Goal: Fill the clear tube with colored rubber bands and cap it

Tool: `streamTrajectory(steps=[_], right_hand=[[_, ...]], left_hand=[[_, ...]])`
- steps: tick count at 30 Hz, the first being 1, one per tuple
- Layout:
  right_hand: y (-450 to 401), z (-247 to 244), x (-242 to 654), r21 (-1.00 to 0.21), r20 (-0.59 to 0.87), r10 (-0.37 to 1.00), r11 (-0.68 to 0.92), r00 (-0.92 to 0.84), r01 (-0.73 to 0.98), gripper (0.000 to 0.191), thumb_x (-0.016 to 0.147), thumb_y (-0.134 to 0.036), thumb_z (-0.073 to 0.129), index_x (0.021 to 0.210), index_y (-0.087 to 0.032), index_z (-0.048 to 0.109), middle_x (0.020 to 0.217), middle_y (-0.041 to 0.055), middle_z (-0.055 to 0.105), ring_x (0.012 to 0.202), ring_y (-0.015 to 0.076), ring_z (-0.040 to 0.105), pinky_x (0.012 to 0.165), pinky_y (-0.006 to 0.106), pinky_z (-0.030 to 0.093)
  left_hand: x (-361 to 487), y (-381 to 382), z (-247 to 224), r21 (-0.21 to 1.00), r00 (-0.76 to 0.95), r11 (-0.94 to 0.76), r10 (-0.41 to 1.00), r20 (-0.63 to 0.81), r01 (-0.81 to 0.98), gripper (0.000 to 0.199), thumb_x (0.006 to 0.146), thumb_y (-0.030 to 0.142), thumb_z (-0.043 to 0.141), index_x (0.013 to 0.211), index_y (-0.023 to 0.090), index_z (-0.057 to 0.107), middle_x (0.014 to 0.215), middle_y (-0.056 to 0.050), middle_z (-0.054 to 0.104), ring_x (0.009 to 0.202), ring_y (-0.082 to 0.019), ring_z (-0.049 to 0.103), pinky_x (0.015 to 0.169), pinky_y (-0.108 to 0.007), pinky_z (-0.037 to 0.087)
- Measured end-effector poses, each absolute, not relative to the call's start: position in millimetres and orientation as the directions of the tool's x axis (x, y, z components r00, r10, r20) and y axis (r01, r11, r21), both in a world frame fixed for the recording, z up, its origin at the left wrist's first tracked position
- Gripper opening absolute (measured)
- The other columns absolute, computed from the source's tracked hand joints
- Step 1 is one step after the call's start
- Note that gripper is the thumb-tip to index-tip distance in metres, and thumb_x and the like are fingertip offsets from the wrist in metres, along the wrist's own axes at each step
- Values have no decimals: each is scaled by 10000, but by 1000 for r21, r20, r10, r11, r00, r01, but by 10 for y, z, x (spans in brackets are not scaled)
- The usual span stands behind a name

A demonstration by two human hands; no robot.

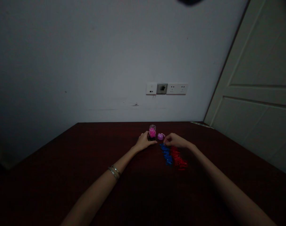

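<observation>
My left hand [144,142] curls around the lower part of a small clear jar [152,133], which stands upright on the table with its top uncovered. Bright pink small pieces show inside, above a dark bottom. Just right of the jar lies a pink-purple lid [160,136] with a loop. My right hand [174,140] is at the far end of a row of blue small pieces [167,155], thumb and fingers pinched together; what they pinch is too small and dark to make out. Beside the blue row lie red small pieces [178,158], partly below my right wrist.
The dark red-brown table [110,138] runs back to a pale wall [86,62]. Wall sockets [177,88] sit above its rear edge. A pale panelled door [256,94] rises along the right side. The light is dim.
</observation>
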State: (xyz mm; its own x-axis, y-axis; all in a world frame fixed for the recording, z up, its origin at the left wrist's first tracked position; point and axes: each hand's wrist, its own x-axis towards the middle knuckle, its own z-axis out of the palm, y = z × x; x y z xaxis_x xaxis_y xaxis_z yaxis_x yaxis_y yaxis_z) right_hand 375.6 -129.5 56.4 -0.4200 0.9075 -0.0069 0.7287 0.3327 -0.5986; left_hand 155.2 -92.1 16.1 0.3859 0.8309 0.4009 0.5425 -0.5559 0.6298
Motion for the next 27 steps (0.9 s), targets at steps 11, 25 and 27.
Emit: streamTrajectory(steps=[11,25,27], right_hand=[[-1369,1004,3785,-645,149,910,385,-386,660,288,699,-349,567,816,-125,704,784,69,673,720,170,576,663,270,435],[-869,1626,3298,-488,167,865,490,-473,722,239,646,-257,592,776,-90,703,684,52,668,623,134,548,600,240,406],[-822,1640,3248,-426,135,868,486,-477,763,238,629,-217,587,781,-80,708,672,57,667,610,136,544,581,241,400]], left_hand=[[1128,-728,410,670,525,-529,817,237,521,842,484,522,740,1215,188,488,1135,-126,531,1111,-283,420,944,-405,327],[836,-421,489,747,424,-501,847,320,437,480,651,338,656,1104,200,575,1172,-88,557,1125,-239,466,981,-385,326],[837,-388,465,752,423,-505,844,329,424,461,650,323,655,1087,194,584,1172,-85,561,1123,-233,472,982,-381,330]])
